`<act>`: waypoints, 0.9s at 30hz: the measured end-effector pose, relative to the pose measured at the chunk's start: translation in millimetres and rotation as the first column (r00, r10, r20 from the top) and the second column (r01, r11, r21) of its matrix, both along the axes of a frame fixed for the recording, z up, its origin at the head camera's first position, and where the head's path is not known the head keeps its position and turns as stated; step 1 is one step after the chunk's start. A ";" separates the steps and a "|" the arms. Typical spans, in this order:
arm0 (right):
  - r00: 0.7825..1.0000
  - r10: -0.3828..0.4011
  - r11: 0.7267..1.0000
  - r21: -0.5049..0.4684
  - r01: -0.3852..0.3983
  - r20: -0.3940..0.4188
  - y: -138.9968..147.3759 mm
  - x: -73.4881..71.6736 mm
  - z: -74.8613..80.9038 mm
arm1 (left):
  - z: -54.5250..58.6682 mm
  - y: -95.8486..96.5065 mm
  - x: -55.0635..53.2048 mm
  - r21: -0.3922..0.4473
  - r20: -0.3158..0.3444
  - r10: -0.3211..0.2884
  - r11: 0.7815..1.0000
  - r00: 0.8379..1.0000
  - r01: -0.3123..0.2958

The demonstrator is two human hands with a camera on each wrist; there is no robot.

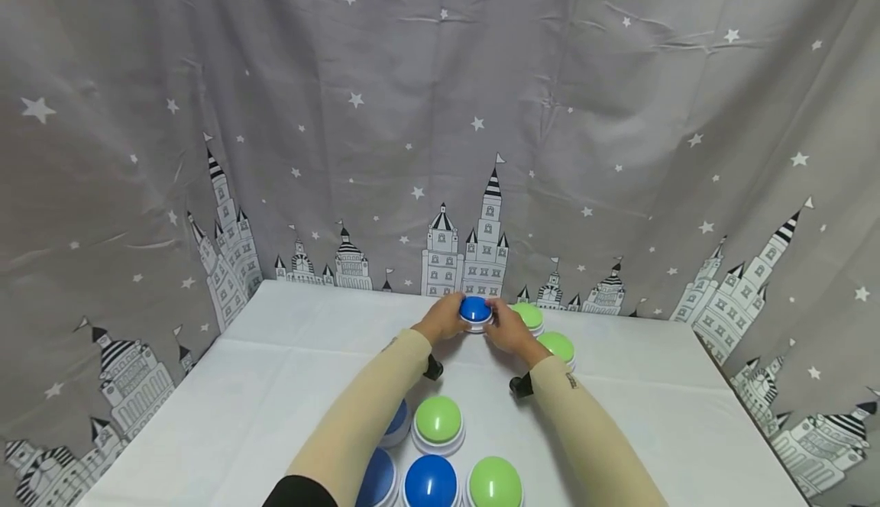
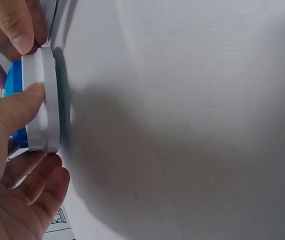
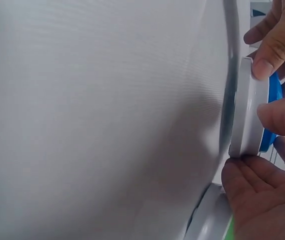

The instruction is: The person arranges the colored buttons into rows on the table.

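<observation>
Both hands hold one blue push button (image 1: 476, 309) with a white base, near the table's far edge. My left hand (image 1: 443, 318) grips its left side, with the thumb on the white base (image 2: 42, 110). On the opposite side my right hand (image 1: 510, 329) grips the same base, the thumb pressed to its wall in the right wrist view. The base sits at or just above the cloth; I cannot tell whether it touches. Just right of the right hand stand a green push button (image 1: 528, 314) and a nearer green button (image 1: 557, 347).
Nearer to me, between the forearms, stand a green button (image 1: 438, 419), a blue button (image 1: 430, 482) and another green button (image 1: 495, 482). Two more blue ones are partly hidden by the left forearm. A grey curtain (image 1: 385, 148) with printed castles hangs behind the white table (image 1: 653, 415).
</observation>
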State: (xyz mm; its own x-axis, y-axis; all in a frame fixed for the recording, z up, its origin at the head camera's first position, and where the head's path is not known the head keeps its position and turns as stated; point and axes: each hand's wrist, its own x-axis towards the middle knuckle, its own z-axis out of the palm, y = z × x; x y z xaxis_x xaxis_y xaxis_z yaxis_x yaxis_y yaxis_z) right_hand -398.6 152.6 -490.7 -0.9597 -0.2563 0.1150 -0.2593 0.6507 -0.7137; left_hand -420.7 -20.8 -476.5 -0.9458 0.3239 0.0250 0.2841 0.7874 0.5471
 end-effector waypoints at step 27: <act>0.983 0.069 0.994 -0.075 -0.083 -0.172 23.2 78.5 29.2 | 33.3 -15.2 79.1 0.082 -0.176 -0.162 0.981 0.971 0.178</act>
State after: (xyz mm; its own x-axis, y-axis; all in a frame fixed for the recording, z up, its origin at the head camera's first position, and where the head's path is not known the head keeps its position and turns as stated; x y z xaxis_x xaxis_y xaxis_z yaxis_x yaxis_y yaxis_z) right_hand -320.1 175.7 -461.5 -0.9028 -0.3109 0.2971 -0.4270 0.5655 -0.7056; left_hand -341.6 -36.0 -443.1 -0.8565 0.4680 0.2176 0.5036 0.6653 0.5512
